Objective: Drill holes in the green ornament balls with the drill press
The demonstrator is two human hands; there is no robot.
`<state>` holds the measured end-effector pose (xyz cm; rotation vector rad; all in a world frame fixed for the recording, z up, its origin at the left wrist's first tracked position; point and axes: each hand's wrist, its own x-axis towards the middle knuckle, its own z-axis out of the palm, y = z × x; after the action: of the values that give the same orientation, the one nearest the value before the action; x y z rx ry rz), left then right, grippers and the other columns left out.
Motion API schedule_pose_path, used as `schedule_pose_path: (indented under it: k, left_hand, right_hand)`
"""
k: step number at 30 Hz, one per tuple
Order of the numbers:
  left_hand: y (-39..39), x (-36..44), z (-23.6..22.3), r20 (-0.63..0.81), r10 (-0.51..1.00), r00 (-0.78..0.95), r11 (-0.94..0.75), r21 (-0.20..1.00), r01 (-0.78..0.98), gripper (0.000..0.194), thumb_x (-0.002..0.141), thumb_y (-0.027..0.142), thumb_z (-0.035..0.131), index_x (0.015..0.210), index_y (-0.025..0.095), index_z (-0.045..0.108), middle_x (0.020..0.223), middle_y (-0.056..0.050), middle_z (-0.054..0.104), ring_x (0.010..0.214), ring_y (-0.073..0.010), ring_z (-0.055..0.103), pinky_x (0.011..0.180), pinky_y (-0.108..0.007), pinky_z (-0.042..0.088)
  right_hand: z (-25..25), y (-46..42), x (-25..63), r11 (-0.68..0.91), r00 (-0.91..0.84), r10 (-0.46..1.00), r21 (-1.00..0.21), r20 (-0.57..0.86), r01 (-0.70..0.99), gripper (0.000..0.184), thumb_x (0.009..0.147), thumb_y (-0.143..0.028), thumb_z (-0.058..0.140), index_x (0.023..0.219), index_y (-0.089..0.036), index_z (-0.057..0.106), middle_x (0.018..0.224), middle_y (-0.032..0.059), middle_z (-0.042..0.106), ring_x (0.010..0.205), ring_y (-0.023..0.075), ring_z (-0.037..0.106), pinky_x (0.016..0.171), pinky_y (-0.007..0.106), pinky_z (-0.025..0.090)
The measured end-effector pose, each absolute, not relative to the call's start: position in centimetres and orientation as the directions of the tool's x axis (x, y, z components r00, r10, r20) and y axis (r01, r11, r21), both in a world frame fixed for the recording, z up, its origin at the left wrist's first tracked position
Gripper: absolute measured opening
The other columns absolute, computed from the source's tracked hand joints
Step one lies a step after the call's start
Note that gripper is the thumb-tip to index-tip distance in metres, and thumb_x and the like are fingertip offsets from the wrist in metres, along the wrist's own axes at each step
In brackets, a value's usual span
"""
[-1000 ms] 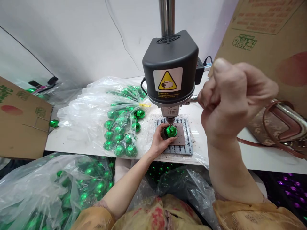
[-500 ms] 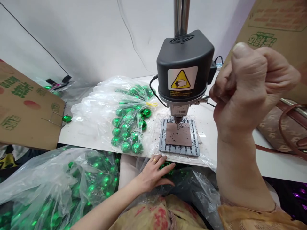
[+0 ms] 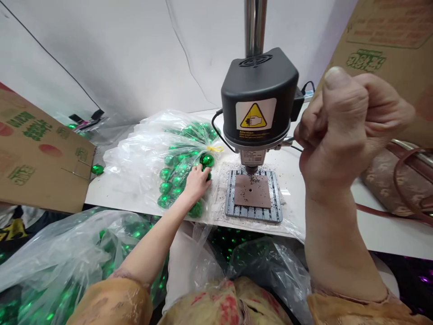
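Observation:
My left hand (image 3: 197,183) reaches over the table, its fingers curled round a shiny green faceted ball (image 3: 209,175) that they mostly cover. Right behind the fingertips lies another green ball (image 3: 207,160), and a clear plastic bag of green balls (image 3: 184,155), tied with yellow, is beside them. My right hand (image 3: 348,131) is raised in a fist at the drill press (image 3: 260,99), closed on its feed lever (image 3: 287,141); the grip end is hidden inside the fist. Below the chuck, a brown board (image 3: 243,196) with a small hole rests on the slotted metal base (image 3: 253,214), sprinkled with dark chips.
Cardboard boxes stand at the left (image 3: 40,162) and right (image 3: 389,40). A large clear bag of green balls (image 3: 67,271) is at lower left, below the table (image 3: 115,194). A patterned bag with brown straps (image 3: 392,180) lies on the right.
My left hand has moved from the table's front edge, up and left, onto a green ball beside the bag. The right fist stays at the lever, slightly lower.

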<state>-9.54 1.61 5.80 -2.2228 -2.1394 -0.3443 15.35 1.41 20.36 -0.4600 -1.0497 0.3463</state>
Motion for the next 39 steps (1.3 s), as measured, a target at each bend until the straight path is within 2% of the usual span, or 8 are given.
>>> schedule_pose_path:
  k: [2,4,7,9,14,18,26,39]
  left_hand:
    - [1.1,-8.6,5.7,0.272,0.962,-0.003,-0.131,0.473,0.871,0.033,0.081,0.029,0.072,0.112,0.021,0.065,0.107,-0.01,0.064,0.102,-0.0272,0.061,0.087,-0.039,0.05]
    - [0.5,-7.0,5.3,0.228,0.972,-0.049,-0.161,0.807,0.568,0.043,0.082,0.041,0.071,0.118,0.021,0.062,0.103,-0.008,0.067,0.093,-0.0221,0.064,0.082,-0.035,0.052]
    - [0.0,-4.3,3.9,0.058,0.998,-0.012,-0.056,0.991,0.118,0.054,0.079,0.052,0.073,0.119,0.017,0.06,0.098,-0.007,0.069,0.088,-0.0184,0.066,0.077,-0.031,0.053]
    - [0.1,-2.9,2.9,0.028,1.0,-0.01,-0.028,0.999,0.02,0.057,0.073,0.052,0.078,0.115,0.016,0.061,0.098,-0.007,0.07,0.088,-0.0172,0.065,0.078,-0.03,0.053]
    - [0.5,-1.9,1.6,0.077,0.997,0.024,-0.078,0.996,0.045,0.059,0.069,0.048,0.083,0.115,0.017,0.062,0.1,-0.008,0.071,0.088,-0.0183,0.066,0.081,-0.033,0.053]
    - [0.3,-1.8,1.4,0.133,0.988,0.083,-0.146,0.972,0.183,0.055,0.073,0.039,0.081,0.12,0.017,0.062,0.102,-0.008,0.071,0.088,-0.0192,0.066,0.083,-0.035,0.054]
    - [-0.4,-0.9,0.9,0.387,0.911,0.145,-0.405,0.77,0.493,0.054,0.075,0.027,0.079,0.123,0.02,0.056,0.119,-0.01,0.064,0.11,-0.0249,0.061,0.097,-0.042,0.05]
    - [-1.1,0.8,0.4,0.288,0.955,0.074,-0.297,0.912,0.282,0.051,0.078,0.038,0.078,0.119,0.02,0.053,0.117,-0.009,0.064,0.109,-0.0234,0.063,0.097,-0.04,0.05]
  right_hand:
    - [20.4,1.5,15.3,0.858,0.464,0.478,-0.51,0.745,-0.065,0.043,0.087,-0.019,0.056,0.051,-0.017,0.031,0.045,-0.0065,0.032,0.043,0.0005,0.034,0.046,0.024,0.022]
    - [20.4,1.5,15.2,0.857,0.468,0.477,-0.511,0.744,-0.062,0.044,0.087,-0.02,0.054,0.052,-0.017,0.029,0.045,-0.0069,0.031,0.043,-0.001,0.034,0.046,0.022,0.022]
    - [20.3,1.5,15.0,0.853,0.467,0.482,-0.519,0.741,-0.057,0.044,0.088,-0.021,0.053,0.052,-0.015,0.029,0.045,-0.0074,0.031,0.044,-0.0031,0.034,0.047,0.02,0.022]
    - [20.3,1.6,15.0,0.853,0.466,0.484,-0.519,0.741,-0.061,0.044,0.088,-0.021,0.053,0.052,-0.015,0.029,0.046,-0.0076,0.03,0.044,-0.0031,0.034,0.048,0.019,0.022]
    - [20.2,1.6,15.2,0.869,0.458,0.462,-0.492,0.759,-0.061,0.042,0.088,-0.017,0.055,0.054,-0.017,0.029,0.045,-0.0073,0.031,0.042,0.0002,0.032,0.046,0.022,0.022]
    - [20.3,1.2,15.2,0.833,0.455,0.5,-0.553,0.737,-0.019,0.042,0.089,-0.019,0.052,0.054,-0.016,0.03,0.047,-0.006,0.033,0.045,-0.0003,0.036,0.05,0.02,0.025]
    - [20.2,1.0,15.5,0.838,0.412,0.504,-0.546,0.759,-0.019,0.04,0.09,-0.02,0.051,0.055,-0.017,0.031,0.049,-0.0061,0.033,0.045,0.0007,0.036,0.051,0.021,0.028]
    - [20.1,1.4,15.2,0.859,0.445,0.484,-0.507,0.753,-0.076,0.042,0.088,-0.017,0.055,0.054,-0.018,0.03,0.047,-0.0057,0.031,0.043,0.0018,0.034,0.048,0.023,0.024]
